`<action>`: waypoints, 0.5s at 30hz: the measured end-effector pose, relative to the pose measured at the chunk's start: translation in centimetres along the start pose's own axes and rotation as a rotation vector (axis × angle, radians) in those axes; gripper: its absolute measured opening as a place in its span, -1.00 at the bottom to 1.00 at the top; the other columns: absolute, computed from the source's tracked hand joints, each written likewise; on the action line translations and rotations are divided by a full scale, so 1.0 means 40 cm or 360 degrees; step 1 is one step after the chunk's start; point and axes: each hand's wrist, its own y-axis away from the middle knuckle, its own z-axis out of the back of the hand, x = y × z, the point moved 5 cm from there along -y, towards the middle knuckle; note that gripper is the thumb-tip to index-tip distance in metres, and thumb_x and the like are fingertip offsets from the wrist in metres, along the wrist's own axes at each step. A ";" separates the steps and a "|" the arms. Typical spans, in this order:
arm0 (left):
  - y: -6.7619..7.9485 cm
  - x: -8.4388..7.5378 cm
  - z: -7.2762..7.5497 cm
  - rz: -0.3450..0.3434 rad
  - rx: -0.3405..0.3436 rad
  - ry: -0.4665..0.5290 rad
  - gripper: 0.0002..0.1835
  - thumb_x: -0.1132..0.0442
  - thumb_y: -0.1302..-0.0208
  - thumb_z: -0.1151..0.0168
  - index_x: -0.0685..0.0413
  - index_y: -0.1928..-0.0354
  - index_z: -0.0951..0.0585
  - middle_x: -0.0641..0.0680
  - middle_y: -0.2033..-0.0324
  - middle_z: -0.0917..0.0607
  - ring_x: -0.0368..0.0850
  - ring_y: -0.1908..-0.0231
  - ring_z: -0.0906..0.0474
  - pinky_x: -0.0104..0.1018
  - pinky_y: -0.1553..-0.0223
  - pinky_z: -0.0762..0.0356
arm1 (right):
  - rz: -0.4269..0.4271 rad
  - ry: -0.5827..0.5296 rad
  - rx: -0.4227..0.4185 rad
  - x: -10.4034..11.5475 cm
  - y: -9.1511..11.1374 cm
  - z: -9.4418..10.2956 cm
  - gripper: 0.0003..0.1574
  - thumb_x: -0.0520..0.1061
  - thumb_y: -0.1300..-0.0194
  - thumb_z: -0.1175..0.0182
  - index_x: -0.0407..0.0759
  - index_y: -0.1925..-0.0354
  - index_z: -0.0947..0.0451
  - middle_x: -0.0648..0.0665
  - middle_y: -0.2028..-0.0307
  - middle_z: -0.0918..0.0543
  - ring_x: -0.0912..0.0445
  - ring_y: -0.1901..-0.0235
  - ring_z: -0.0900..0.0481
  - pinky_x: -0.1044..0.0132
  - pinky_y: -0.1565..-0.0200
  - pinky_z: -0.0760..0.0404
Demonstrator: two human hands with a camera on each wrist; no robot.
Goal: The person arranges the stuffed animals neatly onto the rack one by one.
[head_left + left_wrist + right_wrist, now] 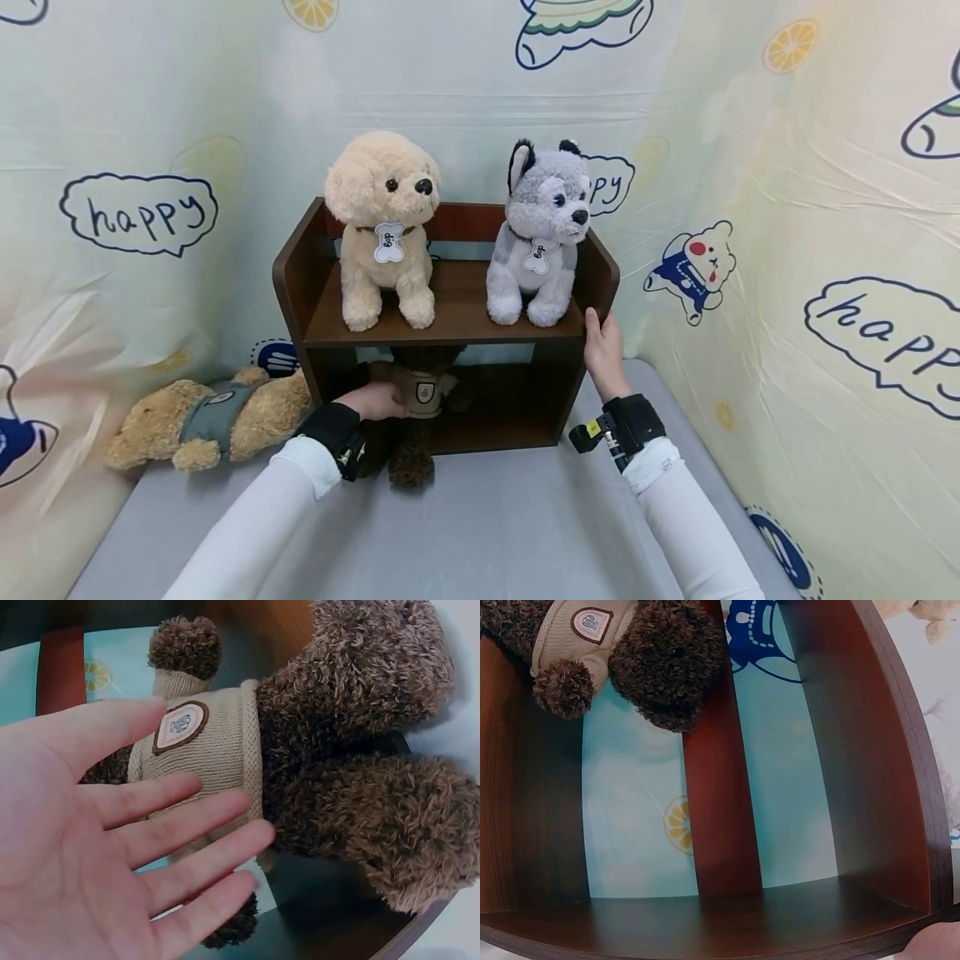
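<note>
A brown teddy bear in a beige knit sweater sits in the lower compartment of a dark wooden shelf, its legs out over the front edge. My left hand is at the bear's torso; the left wrist view shows the left hand with palm and extended fingers in front of the sweater. At the right side panel, my right hand grips the shelf's front edge. Only a fingertip of it shows in the right wrist view, beside the panel. The bear's head is under the upper board.
On the upper board sit a cream plush dog and a grey husky plush, both with bone-shaped tags. A tan teddy bear in a blue-grey top lies left of the shelf on the grey table. Printed curtains surround it.
</note>
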 end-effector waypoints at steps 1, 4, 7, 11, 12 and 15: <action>0.004 -0.002 -0.002 0.0015 0.0038 0.0004 -0.74 0.21 -0.22 -0.12 0.32 0.22 -0.56 0.17 0.34 -0.58 0.01 0.32 -0.50 -0.16 0.29 -0.47 | 0.0000 0.0003 0.0000 0.000 0.000 0.000 -0.52 -0.02 -0.46 0.25 -0.28 -0.18 -0.21 -0.26 -0.13 -0.35 -0.03 -0.04 -0.28 0.07 -0.11 -0.26; 0.016 -0.008 -0.008 0.0052 0.0144 0.0041 -0.72 0.21 -0.23 -0.13 0.33 0.19 -0.54 0.14 0.36 -0.56 0.02 0.36 -0.50 -0.19 0.34 -0.47 | 0.0007 0.0007 -0.0005 0.000 0.000 0.001 -0.53 -0.03 -0.46 0.25 -0.29 -0.17 -0.22 -0.27 -0.12 -0.36 -0.03 -0.03 -0.29 0.07 -0.10 -0.27; 0.024 -0.009 -0.012 0.0079 0.0200 0.0061 -0.60 0.20 -0.23 -0.13 0.41 0.02 -0.48 0.21 0.21 -0.56 0.07 0.25 -0.53 -0.16 0.27 -0.50 | 0.0012 0.0016 -0.0014 0.001 0.000 0.001 -0.54 -0.03 -0.46 0.24 -0.30 -0.15 -0.24 -0.28 -0.08 -0.38 -0.03 0.00 -0.29 0.08 -0.07 -0.28; 0.034 -0.011 -0.019 0.0048 0.0228 -0.0033 -0.50 0.18 -0.24 -0.13 0.44 -0.10 -0.40 0.31 0.01 -0.51 0.16 0.04 -0.47 -0.07 0.08 -0.46 | 0.0015 0.0031 -0.0020 0.000 -0.002 0.000 -0.52 -0.03 -0.46 0.25 -0.35 -0.13 -0.24 -0.29 0.02 -0.38 -0.05 0.05 -0.29 0.10 0.01 -0.28; 0.037 -0.013 -0.020 0.0028 0.0234 -0.0062 -0.51 0.18 -0.24 -0.13 0.43 -0.10 -0.41 0.31 -0.01 -0.50 0.17 0.00 -0.44 -0.05 0.04 -0.43 | 0.0017 0.0034 -0.0021 0.001 -0.002 0.000 -0.52 -0.03 -0.46 0.25 -0.35 -0.13 -0.24 -0.29 0.03 -0.38 -0.05 0.05 -0.29 0.10 0.01 -0.27; 0.052 -0.022 -0.026 -0.0027 0.0244 -0.0128 -0.54 0.18 -0.24 -0.14 0.41 -0.06 -0.45 0.29 0.01 -0.52 0.18 -0.03 -0.42 -0.02 -0.01 -0.39 | 0.0021 0.0028 -0.0021 0.002 -0.002 0.000 -0.53 -0.03 -0.46 0.25 -0.34 -0.13 -0.23 -0.30 0.00 -0.38 -0.04 0.04 -0.29 0.09 -0.01 -0.28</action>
